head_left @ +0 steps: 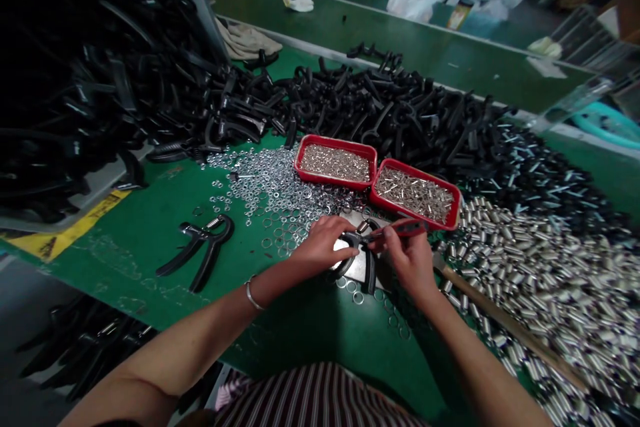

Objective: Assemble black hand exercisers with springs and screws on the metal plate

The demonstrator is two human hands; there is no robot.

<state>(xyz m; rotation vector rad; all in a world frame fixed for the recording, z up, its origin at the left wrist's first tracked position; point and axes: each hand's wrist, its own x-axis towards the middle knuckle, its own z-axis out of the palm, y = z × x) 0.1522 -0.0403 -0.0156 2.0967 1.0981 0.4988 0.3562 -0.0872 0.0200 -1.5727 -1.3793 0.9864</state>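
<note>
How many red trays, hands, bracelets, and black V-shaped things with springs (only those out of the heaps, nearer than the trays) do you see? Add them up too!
Red trays: 2
Hands, left and right: 2
Bracelet: 1
Black V-shaped things with springs: 2
Total: 7

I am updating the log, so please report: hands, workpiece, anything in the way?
Left hand on black grip; right hand holding red-handled tool to it. Grip over pale plate. Clutter: loose rings close by.
</note>
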